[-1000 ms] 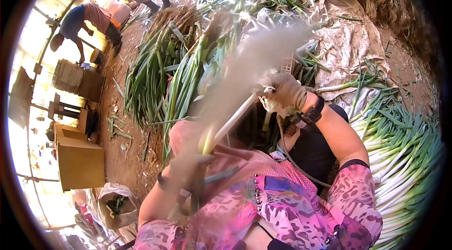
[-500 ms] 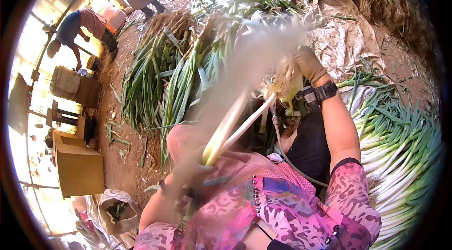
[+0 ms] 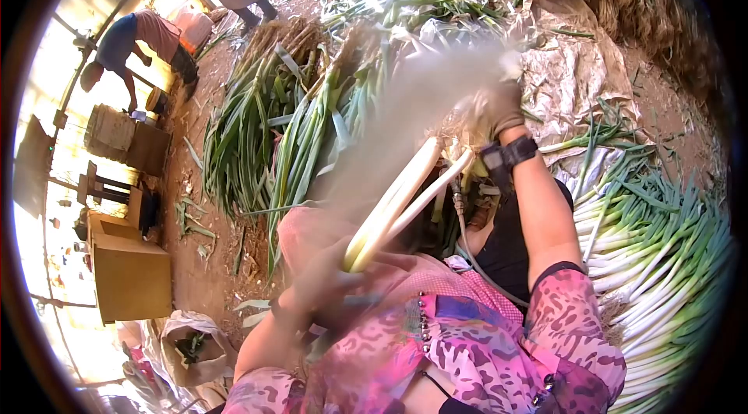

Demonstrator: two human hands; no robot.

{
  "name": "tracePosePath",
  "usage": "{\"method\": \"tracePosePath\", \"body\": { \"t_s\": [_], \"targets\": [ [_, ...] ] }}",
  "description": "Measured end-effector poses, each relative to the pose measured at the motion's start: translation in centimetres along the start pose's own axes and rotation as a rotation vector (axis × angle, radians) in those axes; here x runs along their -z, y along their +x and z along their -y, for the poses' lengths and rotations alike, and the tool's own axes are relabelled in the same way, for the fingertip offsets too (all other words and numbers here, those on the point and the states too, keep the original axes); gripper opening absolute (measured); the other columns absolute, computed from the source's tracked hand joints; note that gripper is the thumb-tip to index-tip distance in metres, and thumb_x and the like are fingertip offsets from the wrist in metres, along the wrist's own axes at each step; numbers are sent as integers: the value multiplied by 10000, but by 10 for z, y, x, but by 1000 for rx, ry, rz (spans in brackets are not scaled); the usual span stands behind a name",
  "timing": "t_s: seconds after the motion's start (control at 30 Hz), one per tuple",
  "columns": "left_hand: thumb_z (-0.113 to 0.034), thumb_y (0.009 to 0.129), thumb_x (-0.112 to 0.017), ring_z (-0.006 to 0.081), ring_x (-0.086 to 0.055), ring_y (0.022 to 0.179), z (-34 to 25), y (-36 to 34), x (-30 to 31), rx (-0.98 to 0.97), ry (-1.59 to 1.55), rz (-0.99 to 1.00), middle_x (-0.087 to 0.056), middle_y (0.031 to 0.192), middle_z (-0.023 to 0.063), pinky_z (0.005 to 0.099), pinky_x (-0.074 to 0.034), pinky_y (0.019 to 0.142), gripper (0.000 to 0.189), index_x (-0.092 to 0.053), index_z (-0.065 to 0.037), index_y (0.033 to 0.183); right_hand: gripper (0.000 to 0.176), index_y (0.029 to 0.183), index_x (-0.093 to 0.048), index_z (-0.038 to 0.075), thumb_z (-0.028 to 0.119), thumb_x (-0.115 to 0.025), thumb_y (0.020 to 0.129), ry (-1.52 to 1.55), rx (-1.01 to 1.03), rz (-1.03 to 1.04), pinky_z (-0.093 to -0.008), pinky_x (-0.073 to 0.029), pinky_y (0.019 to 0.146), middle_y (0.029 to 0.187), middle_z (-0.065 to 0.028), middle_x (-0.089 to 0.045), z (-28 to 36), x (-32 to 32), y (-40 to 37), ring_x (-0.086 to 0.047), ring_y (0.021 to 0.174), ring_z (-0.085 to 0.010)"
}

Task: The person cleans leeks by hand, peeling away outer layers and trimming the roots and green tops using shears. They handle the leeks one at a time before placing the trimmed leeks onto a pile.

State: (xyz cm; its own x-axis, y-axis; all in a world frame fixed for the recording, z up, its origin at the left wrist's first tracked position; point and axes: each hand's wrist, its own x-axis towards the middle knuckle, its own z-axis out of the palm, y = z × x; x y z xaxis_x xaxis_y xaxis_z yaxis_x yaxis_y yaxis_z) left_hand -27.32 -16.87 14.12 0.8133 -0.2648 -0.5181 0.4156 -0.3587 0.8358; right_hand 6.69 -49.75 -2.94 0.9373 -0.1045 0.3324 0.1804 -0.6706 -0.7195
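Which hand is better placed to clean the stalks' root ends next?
Probably the right hand: it is right by the root ends, while the left hand is occupied holding the stalks farther down.

Smooth, faintly glossy stalks [image 3: 393, 203]; soft cloth sleeve [image 3: 573, 328]; rough, crumpled sheet [image 3: 580, 75]; smooth, matt box [image 3: 134, 281]

There are at least two held leeks [image 3: 397, 196], two co-workers [image 3: 158, 33] and one hose [image 3: 461, 225].
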Motion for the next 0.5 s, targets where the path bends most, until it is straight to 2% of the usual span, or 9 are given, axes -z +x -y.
{"method": "tracePosePath", "body": {
  "t_s": [0.03, 0.13, 0.17, 0.23, 0.3, 0.33, 0.4, 0.47, 0.5],
  "targets": [
    [-129, 800, -776, 104, -590, 898, -5, 0, 0, 6, -55, 28, -644, 1004, 22, 290, -510, 816, 576, -551, -12, 1317, 297, 1026, -655, 20, 271, -497, 1037, -330, -21, 32, -404, -583, 706, 887, -174, -726, -30, 9, 14, -714, 776, -293],
    [-96, 785, -785, 93, -573, 893, 52, 0, 20, 68, 128, -28, -619, 1006, -1, 274, -504, 796, 552, -558, -28, 1284, 457, 1179, -637, 13, 369, -363, 1090, 664, -178, 92, -376, -594, 890, 1092, -123, -728, -70, 49, 12, -709, 983, -242],
    [-84, 781, -785, 90, -567, 892, 52, 0, 22, 83, 64, -21, -611, 1002, -6, 271, -501, 795, 536, -562, -32, 1266, 431, 1272, -601, -3, 354, -480, 1064, 1433, -421, 230, -372, -545, 985, 1217, -116, -690, -24, 68, 0, -672, 1085, -237],
    [-62, 773, -786, 85, -556, 891, 50, 0, 23, 116, -66, 3, -593, 995, -16, 265, -495, 794, 507, -568, -42, 1230, 413, 1281, -612, 13, 340, -545, 1037, 1299, -303, 451, -357, -519, 994, 1221, -101, -687, 9, 76, -18, -658, 1092, -218],
    [-51, 774, -786, 85, -546, 896, 36, 1, 16, 126, -154, 25, -576, 972, -26, 263, -489, 813, 484, -568, -51, 1206, 391, 1240, -659, 35, 346, -602, 1010, 747, 26, 568, -334, -507, 963, 1168, -83, -710, 16, 65, -32, -657, 1059, -188],
    [-51, 776, -786, 84, -546, 902, 23, 1, 14, 92, -217, 71, -577, 975, -26, 262, -488, 818, 491, -567, -51, 1215, 380, 1220, -682, 46, 349, -631, 996, 604, 123, 607, -322, -501, 948, 1141, -75, -721, 24, 57, -36, -657, 1042, -173],
    [-52, 778, -787, 82, -545, 914, 17, 1, 11, 64, -249, 102, -579, 984, -27, 256, -486, 823, 504, -565, -52, 1230, 343, 1171, -710, 60, 340, -638, 987, 577, 82, 740, -321, -501, 889, 1140, -91, -730, 59, 48, -42, -668, 1018, -190],
    [-55, 779, -787, 79, -542, 925, 27, -1, 8, 81, -193, 75, -582, 996, -27, 249, -484, 823, 517, -563, -55, 1244, 317, 1102, -723, 40, 314, -601, 1000, 264, 360, 777, -347, -528, 816, 1077, -164, -730, 53, 25, -34, -689, 937, -284],
    [-57, 781, -787, 81, -548, 917, 30, -2, 9, 97, -187, 75, -587, 995, -27, 250, -487, 816, 516, -564, -56, 1247, 330, 1095, -720, 32, 315, -571, 1013, -2, 464, 668, -352, -533, 805, 1048, -176, -727, 43, 9, -27, -688, 919, -302]
  ]
}}
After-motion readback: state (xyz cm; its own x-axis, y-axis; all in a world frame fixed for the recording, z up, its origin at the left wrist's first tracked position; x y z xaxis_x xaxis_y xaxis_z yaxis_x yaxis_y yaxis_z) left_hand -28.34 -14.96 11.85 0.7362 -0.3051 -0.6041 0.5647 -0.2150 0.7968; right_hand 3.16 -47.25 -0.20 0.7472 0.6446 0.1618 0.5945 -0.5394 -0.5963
